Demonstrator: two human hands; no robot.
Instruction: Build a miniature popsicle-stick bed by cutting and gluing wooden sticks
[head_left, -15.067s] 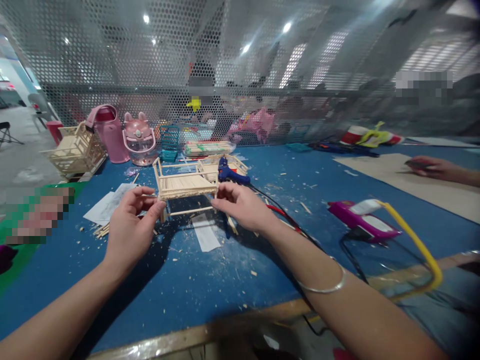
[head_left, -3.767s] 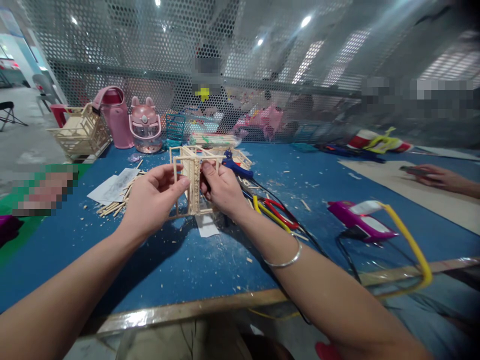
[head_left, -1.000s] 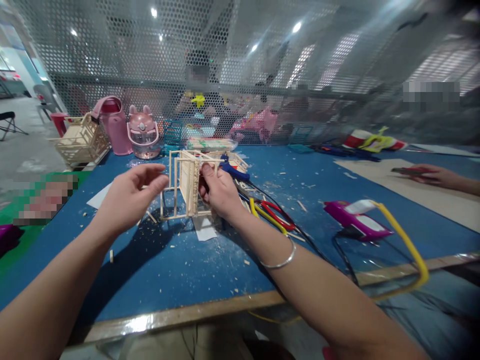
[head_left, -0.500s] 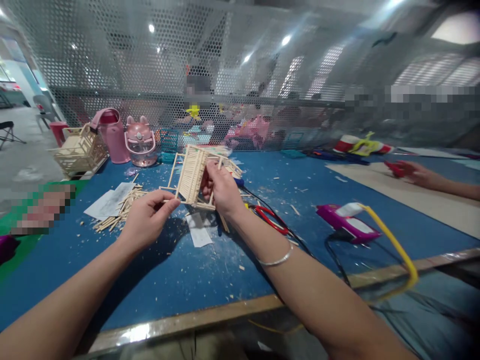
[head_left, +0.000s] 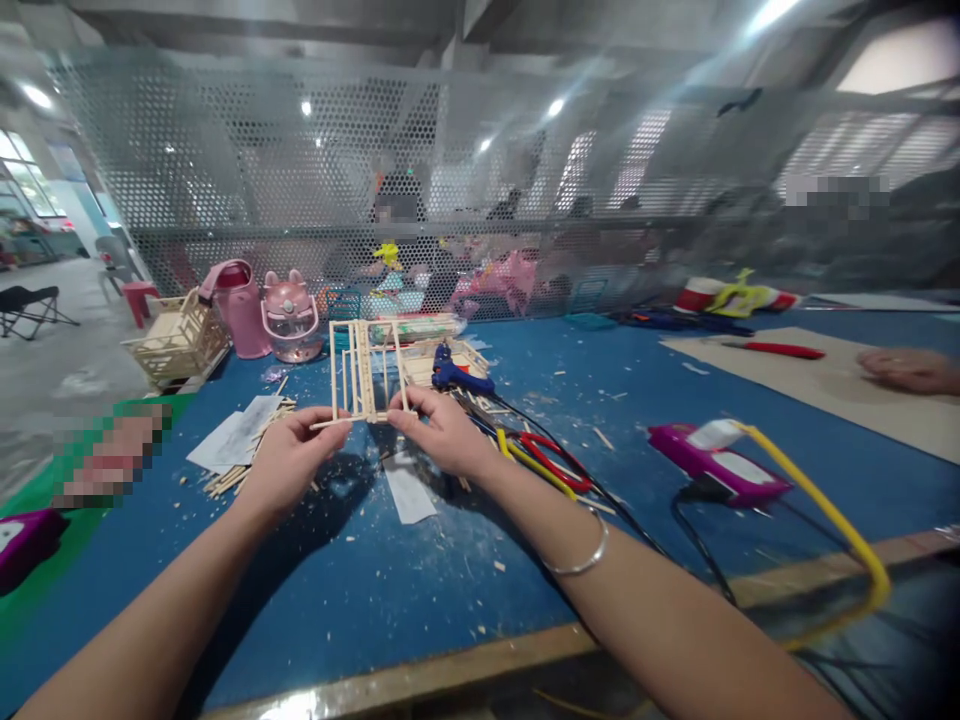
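Note:
A small model frame of thin wooden sticks [head_left: 366, 372] is held up over the table between my two hands. My left hand [head_left: 298, 446] pinches its lower left corner, where one stick pokes out. My right hand [head_left: 442, 430] grips the lower right corner between thumb and fingers. Behind the right hand lies a blue glue gun [head_left: 459, 374], its black cord running to the right. Loose wooden sticks [head_left: 234, 478] and white paper slips [head_left: 231, 438] lie left of the frame, and another slip [head_left: 409, 488] is below it.
Red-handled and yellow-handled tools [head_left: 553, 462] lie right of my hand. Further right is a purple device [head_left: 720, 465] with a yellow cable. A finished stick model [head_left: 177, 338], a pink flask [head_left: 241, 310] and a pink bottle [head_left: 291, 318] stand back left. A co-worker's hand [head_left: 909, 370] rests far right near a red-handled knife [head_left: 784, 349].
The stick frame has turned from tilted, slatted side showing, to upright and edge-on. My right hand has shifted to its lower corner. The co-worker's hand has let go of the red-handled tool.

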